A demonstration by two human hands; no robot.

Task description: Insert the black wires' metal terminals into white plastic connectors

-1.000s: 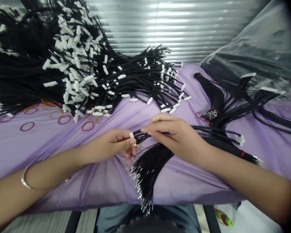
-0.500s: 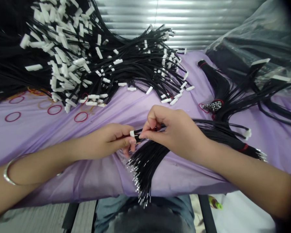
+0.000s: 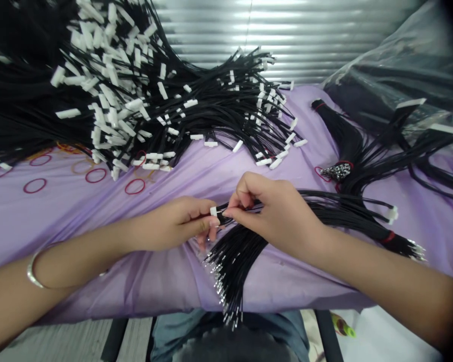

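Observation:
My left hand (image 3: 177, 222) pinches a small white plastic connector (image 3: 213, 211) between thumb and forefinger. My right hand (image 3: 275, 211) pinches a thin black wire (image 3: 226, 209) right at that connector, fingertips almost touching the left ones. Under both hands lies a bundle of black wires (image 3: 230, 259) with bare metal terminals, fanning toward the table's near edge. It is tied with a red band (image 3: 388, 236) at its right end.
A big heap of black wires with white connectors (image 3: 136, 100) fills the back left of the purple cloth (image 3: 98, 216). Red rubber bands (image 3: 96, 175) lie loose at left. More tied bundles (image 3: 347, 151) and a clear plastic bag (image 3: 400, 85) sit at right.
My right hand went from flat, fingers stretched over the wires, to a pinch on one wire at the connector. My left hand has kept its grip. The view shifted slightly.

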